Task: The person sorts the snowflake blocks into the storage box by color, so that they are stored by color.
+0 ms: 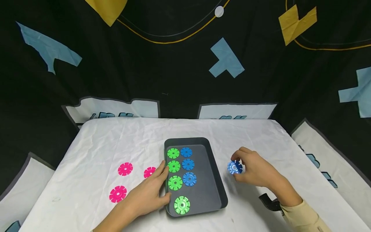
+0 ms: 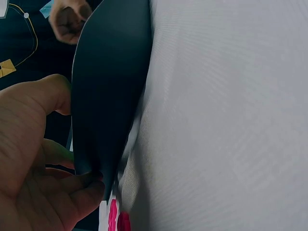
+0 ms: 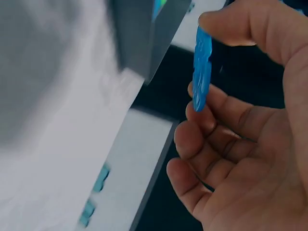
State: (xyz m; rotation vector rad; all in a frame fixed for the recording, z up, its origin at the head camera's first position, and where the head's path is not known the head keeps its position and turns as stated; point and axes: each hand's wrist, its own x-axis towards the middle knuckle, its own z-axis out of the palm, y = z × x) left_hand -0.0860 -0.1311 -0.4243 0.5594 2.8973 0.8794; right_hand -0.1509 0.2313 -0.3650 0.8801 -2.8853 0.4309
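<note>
My left hand (image 1: 150, 195) holds the left rim of a dark grey tray (image 1: 213, 180), thumb and fingers spread along it. In the left wrist view, fingers lie against the tray's outer wall (image 2: 110, 86). Right of the tray, my right hand (image 1: 256, 167) pinches a blue notched disc (image 1: 234, 167) between thumb and fingers, above the cloth. The right wrist view shows this blue disc (image 3: 202, 70) edge-on. Inside the tray, a column of several green notched discs (image 1: 175, 183) runs down the left, beside a column of three blue discs (image 1: 189, 179).
Left of the tray lie three pink notched discs (image 1: 118, 194), one partly behind my left hand. A white cloth (image 1: 246, 133) covers the table. Behind it hangs a black backdrop (image 1: 174, 74) with blue and yellow shapes. A black strap (image 1: 269, 203) shows near my right wrist.
</note>
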